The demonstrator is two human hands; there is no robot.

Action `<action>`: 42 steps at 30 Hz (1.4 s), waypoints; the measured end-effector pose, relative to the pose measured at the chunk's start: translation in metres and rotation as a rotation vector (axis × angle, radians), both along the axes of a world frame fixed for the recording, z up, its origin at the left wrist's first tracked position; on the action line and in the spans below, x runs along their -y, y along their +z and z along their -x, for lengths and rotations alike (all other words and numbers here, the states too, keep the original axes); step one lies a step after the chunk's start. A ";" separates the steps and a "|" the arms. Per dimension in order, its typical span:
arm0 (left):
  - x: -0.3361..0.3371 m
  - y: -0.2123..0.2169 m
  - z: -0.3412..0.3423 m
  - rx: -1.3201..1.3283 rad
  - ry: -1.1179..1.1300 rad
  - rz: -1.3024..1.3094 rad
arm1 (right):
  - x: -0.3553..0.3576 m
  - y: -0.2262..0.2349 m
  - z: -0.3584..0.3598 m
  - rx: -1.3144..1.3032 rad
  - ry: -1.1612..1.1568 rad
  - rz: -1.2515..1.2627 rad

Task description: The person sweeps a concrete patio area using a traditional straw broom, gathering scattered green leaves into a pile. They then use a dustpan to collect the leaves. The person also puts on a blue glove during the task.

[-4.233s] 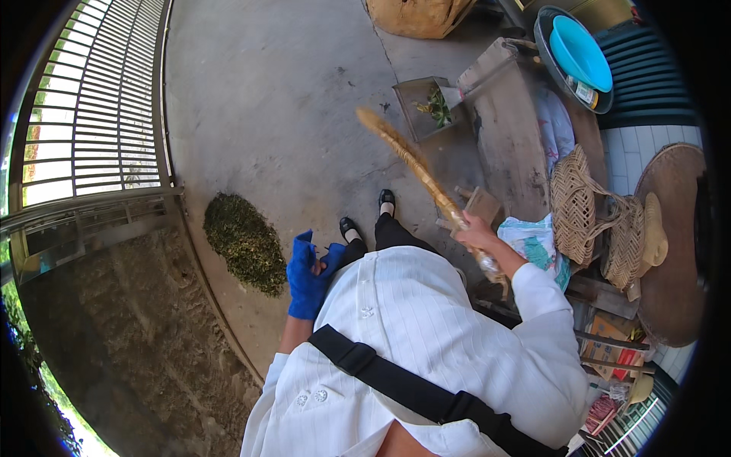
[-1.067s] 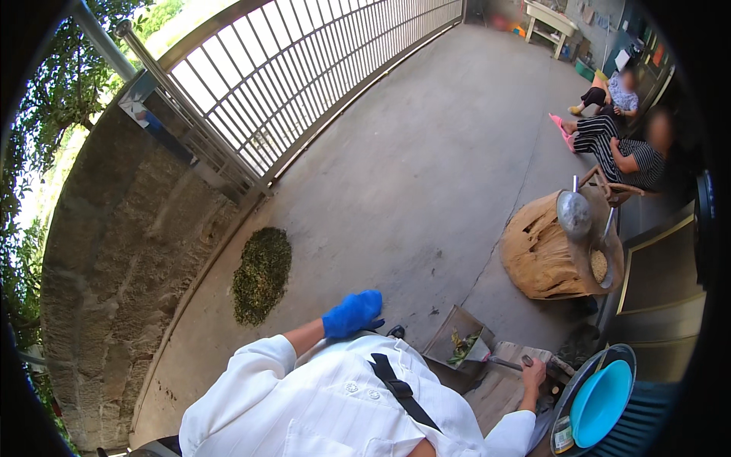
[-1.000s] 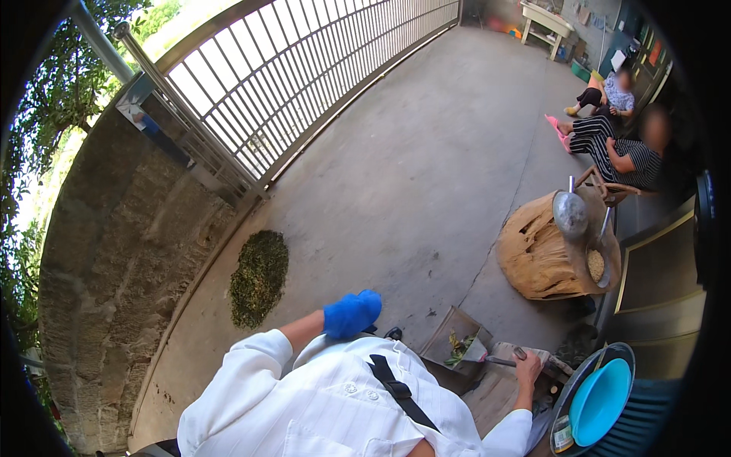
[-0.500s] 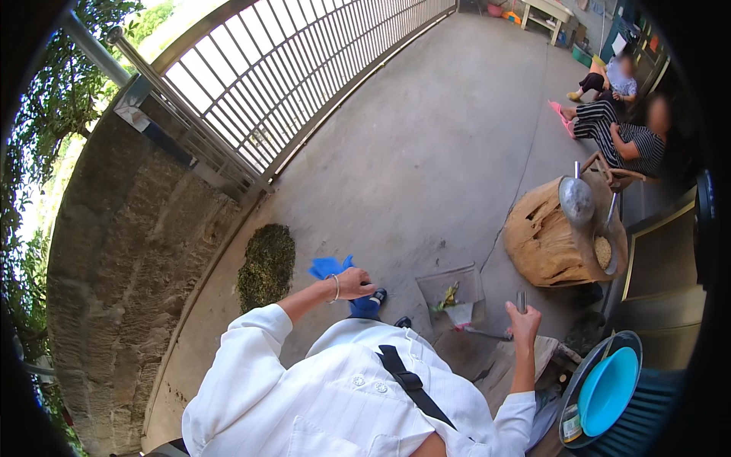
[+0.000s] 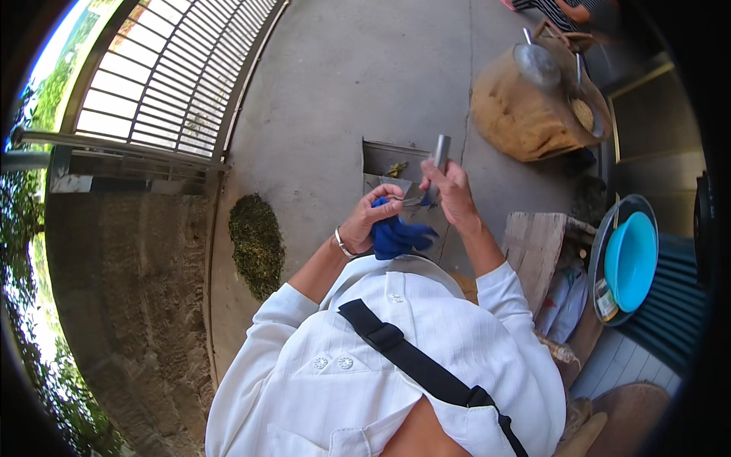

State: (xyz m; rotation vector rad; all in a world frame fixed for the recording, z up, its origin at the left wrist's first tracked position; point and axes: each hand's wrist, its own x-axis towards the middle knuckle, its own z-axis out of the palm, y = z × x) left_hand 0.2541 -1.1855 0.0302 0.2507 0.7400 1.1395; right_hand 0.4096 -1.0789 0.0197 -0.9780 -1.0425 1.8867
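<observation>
My left hand (image 5: 371, 221), a bracelet at its wrist, is closed around a crumpled blue cloth (image 5: 396, 238), which hangs below the fingers. My right hand (image 5: 452, 192) grips a tool with a round metal handle (image 5: 442, 151), its end pointing up and away. The tool's other end lies between my two hands, close to my left fingertips. Its shape is too blurred and covered to name. Both hands are in front of my waist, near each other. Beyond them a square recess (image 5: 375, 158) in the floor has some yellow-green plant scraps (image 5: 397, 169) in it.
A dark green heap of plant matter (image 5: 256, 245) lies on the floor at left, beside a low wall (image 5: 137, 289) and a barred gate (image 5: 179, 84). At right are a carved wooden stump (image 5: 510, 114) with a metal ladle (image 5: 537, 65), a wooden board (image 5: 531, 247) and a turquoise basin (image 5: 632, 261). A person sits far right.
My hands have come together in front of me, the right swinging inward with the tool, the left bringing the blue cloth. The view has tilted down, and the seated people have mostly left it.
</observation>
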 end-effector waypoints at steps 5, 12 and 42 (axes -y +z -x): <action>-0.008 0.000 0.002 -0.182 0.069 -0.047 | 0.001 -0.009 0.019 -0.037 0.053 0.002; -0.029 -0.002 0.005 -0.181 -0.103 -0.014 | 0.019 -0.021 0.056 0.253 -0.034 -0.251; -0.031 -0.049 -0.003 -0.592 -0.320 -0.408 | 0.057 0.023 -0.034 -0.662 -0.633 0.234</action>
